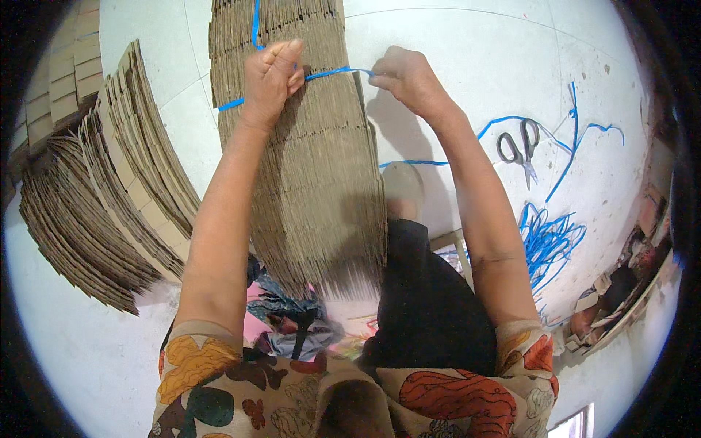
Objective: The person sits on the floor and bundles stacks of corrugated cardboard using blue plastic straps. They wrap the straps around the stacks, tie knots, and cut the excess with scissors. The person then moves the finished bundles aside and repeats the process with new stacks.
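A long stack of brown cardboard pieces (314, 168) lies in front of me, its cut edges facing up. Across its far part runs a blue plastic strap (328, 74). Over the stack's left half, my left hand (275, 77) is closed in a fist on the strap, which shows on both sides of it. Just right of the stack, my right hand (405, 77) pinches the strap's other end between thumb and fingers. The strap is stretched between the two hands. Another length of blue strap runs along the stack's far end.
More cardboard stacks (80, 212) lie on the floor to the left. On the right are scissors with dark handles (520, 150), loose blue strap pieces (573, 146) and a tangled blue bundle (551, 241). Near my knees lies a heap of cloth (292, 314). Clutter (613, 299) lines the far right.
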The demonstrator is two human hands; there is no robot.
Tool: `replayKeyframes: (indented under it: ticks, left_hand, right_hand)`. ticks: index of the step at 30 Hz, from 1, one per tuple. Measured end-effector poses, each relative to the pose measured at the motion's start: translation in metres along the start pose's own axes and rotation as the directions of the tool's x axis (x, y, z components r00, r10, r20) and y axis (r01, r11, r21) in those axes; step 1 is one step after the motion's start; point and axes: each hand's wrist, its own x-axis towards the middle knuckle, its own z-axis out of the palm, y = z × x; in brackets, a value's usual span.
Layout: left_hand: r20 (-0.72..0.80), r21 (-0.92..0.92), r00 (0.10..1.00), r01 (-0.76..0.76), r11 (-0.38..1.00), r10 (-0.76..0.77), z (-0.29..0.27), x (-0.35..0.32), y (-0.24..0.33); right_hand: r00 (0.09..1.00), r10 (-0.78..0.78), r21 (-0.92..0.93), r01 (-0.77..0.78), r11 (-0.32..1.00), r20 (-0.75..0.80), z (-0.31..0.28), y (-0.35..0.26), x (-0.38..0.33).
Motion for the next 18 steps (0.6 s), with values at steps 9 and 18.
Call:
replayKeyframes:
  ticks: [9, 18]
  left_hand:
    - [-0.004, -0.033, 0.998, 0.062, 0.998, -0.062, 0.000, 0.002, -0.001]
    - [0.021, -0.097, 0.981, 0.196, 0.976, -0.195, -0.008, -0.003, 0.008]
  right_hand:
    - [0.957, 0.242, 0.986, -0.149, -0.070, 0.161, 0.029, -0.015, 0.016]
    - [0.843, 0.440, 0.872, -0.435, 0.224, 0.308, 0.031, -0.023, 0.021]
